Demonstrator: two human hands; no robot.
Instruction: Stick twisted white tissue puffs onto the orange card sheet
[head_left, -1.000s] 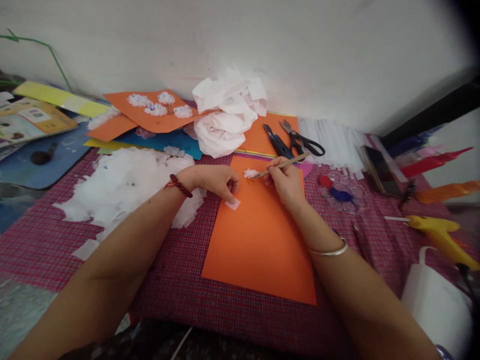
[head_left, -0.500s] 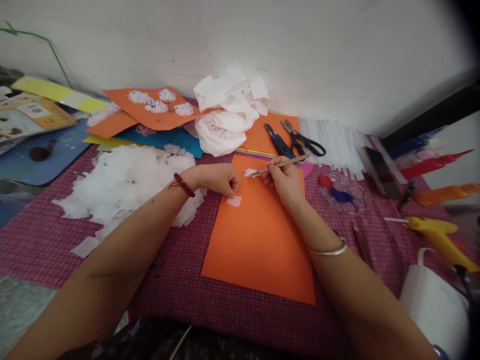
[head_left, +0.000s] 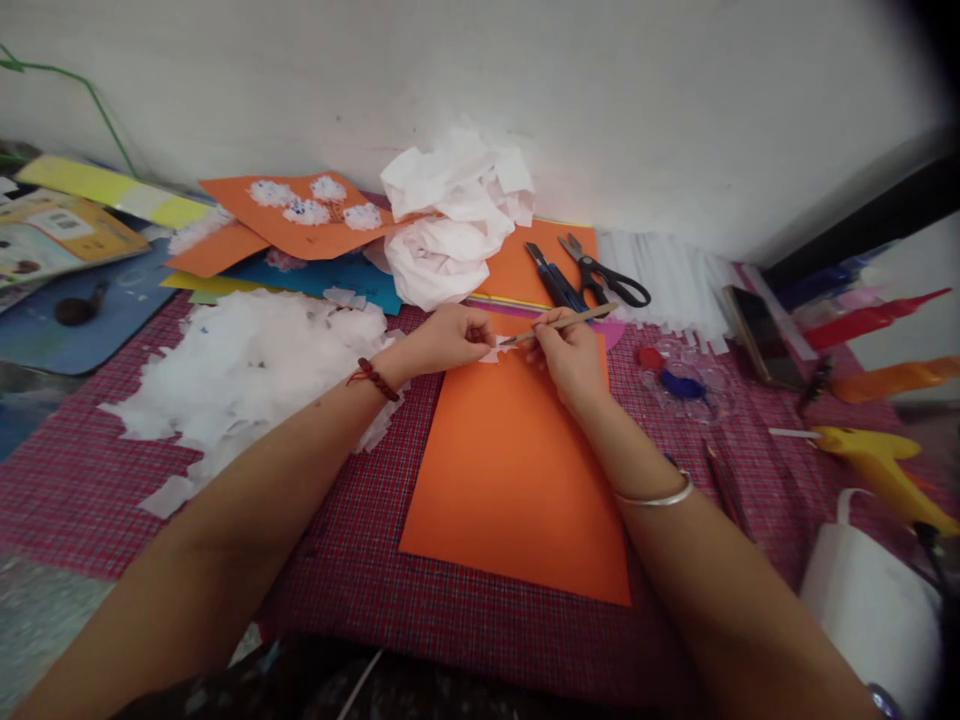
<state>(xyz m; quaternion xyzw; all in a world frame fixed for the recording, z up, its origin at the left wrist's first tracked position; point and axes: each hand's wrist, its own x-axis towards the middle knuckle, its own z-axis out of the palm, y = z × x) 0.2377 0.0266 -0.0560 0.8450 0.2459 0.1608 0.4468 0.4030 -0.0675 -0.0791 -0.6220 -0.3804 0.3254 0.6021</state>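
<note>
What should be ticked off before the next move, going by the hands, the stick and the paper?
1. Right hand grips the wooden stick: ok.
2. Stick tip meets the small white paper piece: ok.
3. Left hand pinches that piece at the sheet's far edge: ok.
4. Orange sheet lies flat on the checked cloth: ok.
5. Glue or paint on the stick tip: cannot tell.
6. Scissors lie apart from both hands: ok.
</note>
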